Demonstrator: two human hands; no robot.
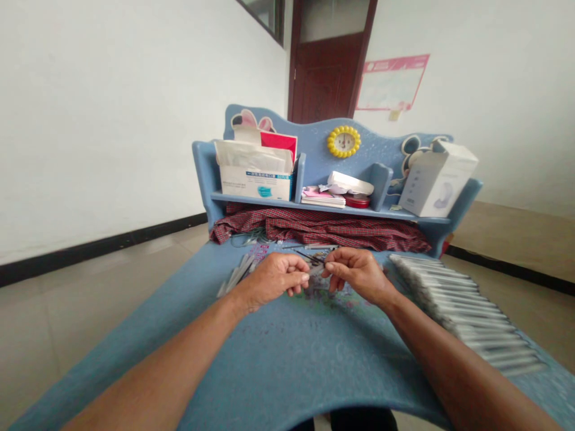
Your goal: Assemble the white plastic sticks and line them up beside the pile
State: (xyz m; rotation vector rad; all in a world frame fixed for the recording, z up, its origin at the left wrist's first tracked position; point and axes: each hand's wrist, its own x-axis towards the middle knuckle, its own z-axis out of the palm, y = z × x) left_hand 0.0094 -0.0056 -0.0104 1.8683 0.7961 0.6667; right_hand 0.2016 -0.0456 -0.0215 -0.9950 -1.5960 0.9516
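Observation:
My left hand [281,276] is closed in a pinch, thumb against the fingers, above the middle of the desk. Facing it, my right hand [357,275] pinches too, its fingertips beside a thin dark stick [309,257]. Whether that stick is held or lies behind the hand I cannot tell. A pale, see-through piece [316,270] shows faintly between the two hands, too blurred to name. Left of my left hand lies a bunch of clear, slender plastic pieces [238,272]. Along the right lies a row of thin, pale sticks [476,317] with grey fuzzy ends, beside my right forearm.
The blue desk [278,359] has a raised shelf at its back. On it stand a mask box [256,182], small papers [323,197] and a white box [438,179]. A red checked cloth [318,227] is bunched beneath the shelf.

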